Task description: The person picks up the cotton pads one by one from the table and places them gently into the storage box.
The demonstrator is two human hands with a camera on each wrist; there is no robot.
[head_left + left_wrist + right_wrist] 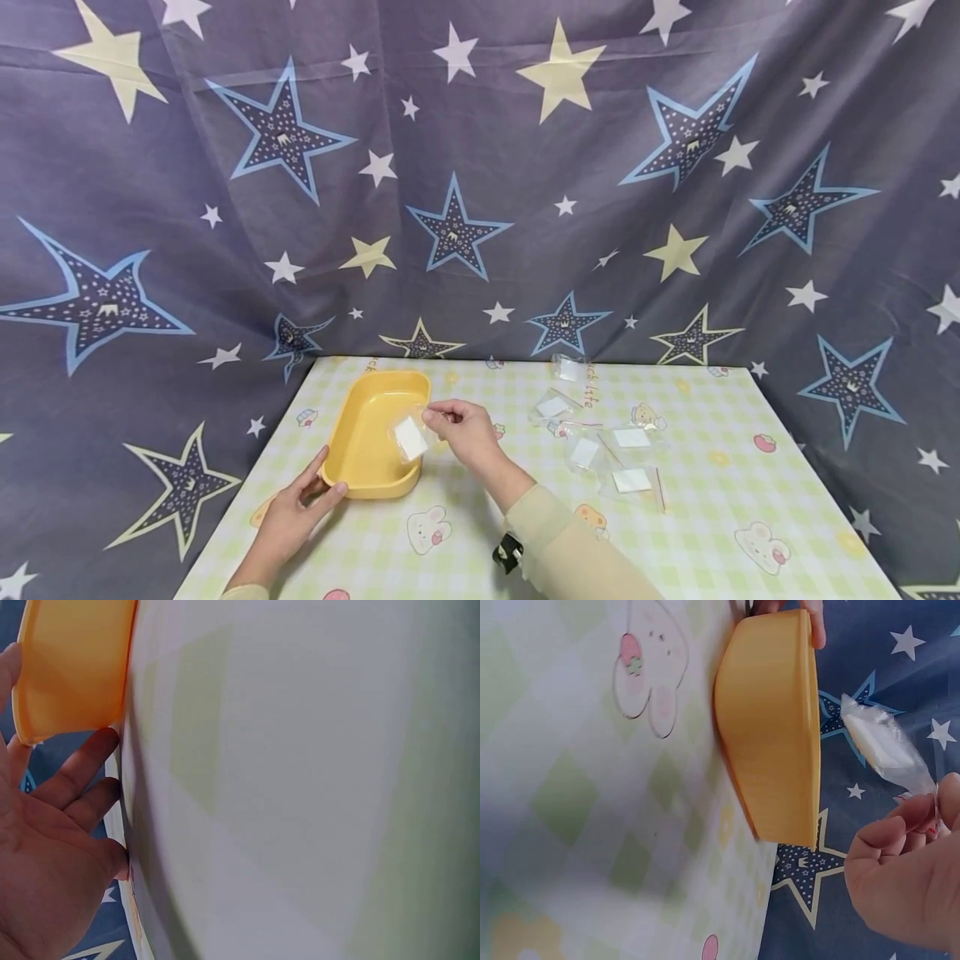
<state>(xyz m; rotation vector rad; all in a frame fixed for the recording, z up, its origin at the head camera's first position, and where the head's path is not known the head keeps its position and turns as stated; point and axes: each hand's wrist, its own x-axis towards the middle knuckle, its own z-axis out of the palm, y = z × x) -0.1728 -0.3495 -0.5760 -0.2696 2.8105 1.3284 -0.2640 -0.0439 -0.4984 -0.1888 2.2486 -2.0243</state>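
**Bag (410, 439) over the tray (375, 490), a hand on each**

And here we are: the right hand (465, 433) pinches the bag by its edge, thumb against forefinger, the other fingers folded loosely in. Across at the tray's near left corner, the left hand (292, 508) has thumb and forefinger set either side, gripping it, the remaining fingers lower, by the table. The hands are well apart, the tray's near end between them.

Here's the relation that counts! The bag points leftward from the right fingertips, above the tray's right long side and clear of the rim, its white insert tilted. The tray runs lengthwise away from the left hand, the nearer of the two; the right hand hovers just beside the right wall, touching only the bag.

Further out, right of the right hand, five more bags (632, 481) lie loosely grouped, white pieces inside. Beneath, a checked cloth (697, 517); beyond both hands, a starry curtain (480, 133).
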